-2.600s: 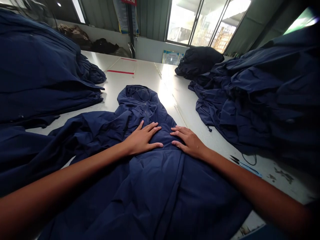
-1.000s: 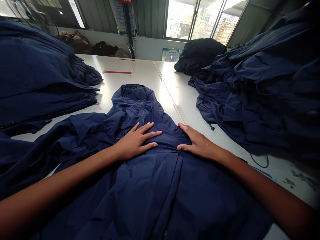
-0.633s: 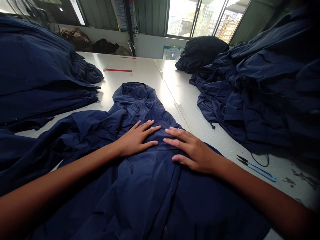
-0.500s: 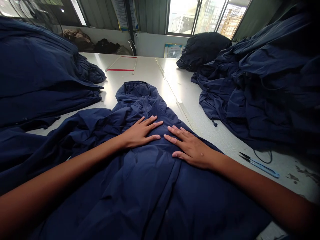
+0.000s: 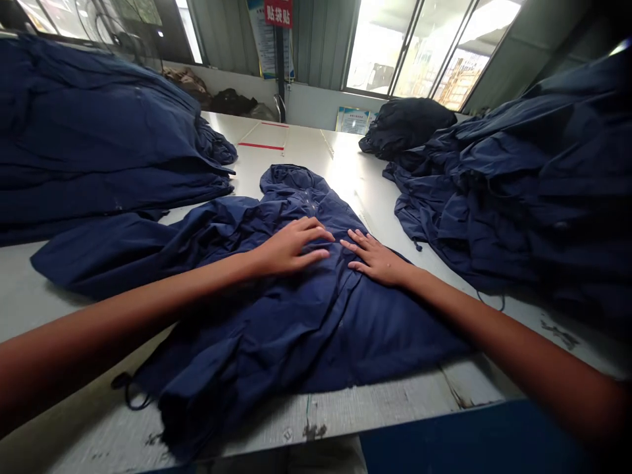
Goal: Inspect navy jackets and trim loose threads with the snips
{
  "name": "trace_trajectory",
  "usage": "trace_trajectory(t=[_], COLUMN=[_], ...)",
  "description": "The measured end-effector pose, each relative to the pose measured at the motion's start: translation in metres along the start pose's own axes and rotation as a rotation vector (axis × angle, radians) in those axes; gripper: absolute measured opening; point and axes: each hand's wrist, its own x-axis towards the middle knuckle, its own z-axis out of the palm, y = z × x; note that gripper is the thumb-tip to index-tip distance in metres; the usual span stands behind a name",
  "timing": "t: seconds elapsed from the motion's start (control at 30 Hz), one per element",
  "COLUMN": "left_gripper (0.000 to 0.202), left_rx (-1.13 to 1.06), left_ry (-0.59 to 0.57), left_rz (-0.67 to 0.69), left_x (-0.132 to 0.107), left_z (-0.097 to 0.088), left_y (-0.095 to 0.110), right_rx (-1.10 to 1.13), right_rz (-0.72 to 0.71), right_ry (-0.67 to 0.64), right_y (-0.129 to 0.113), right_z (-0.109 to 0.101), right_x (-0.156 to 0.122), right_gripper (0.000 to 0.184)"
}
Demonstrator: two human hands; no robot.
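A navy hooded jacket lies spread and wrinkled on the table, its hood pointing away from me and one sleeve stretched out to the left. My left hand is over the upper front of the jacket, fingers extended and slightly bent, holding nothing. Flat on the fabric to its right rests my right hand, fingers spread. A small gap separates the two hands. A cord loop hangs from the jacket's lower left corner, near the table's front edge.
A stack of navy garments stands on the left of the white table. Another heap of navy garments fills the right side, with a dark bundle behind it. Windows and a wall lie beyond.
The view has shifted back, so the jacket's lower hem and the table's front edge now show. My left hand has lifted and bent its fingers slightly. The thread snips on the right have left sight.
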Motion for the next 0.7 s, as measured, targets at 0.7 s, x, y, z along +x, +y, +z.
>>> trace_trajectory(t=[0.7], left_gripper=[0.052], left_rx=[0.018], left_ry=[-0.083], left_rz=[-0.276], left_x=[-0.08], left_z=[-0.041], left_y=[0.121], right_rx=[-0.074], right_rz=[0.12], right_ry=[0.069], right_y=[-0.152], right_z=[-0.067], right_x=[-0.009], right_gripper=[0.088])
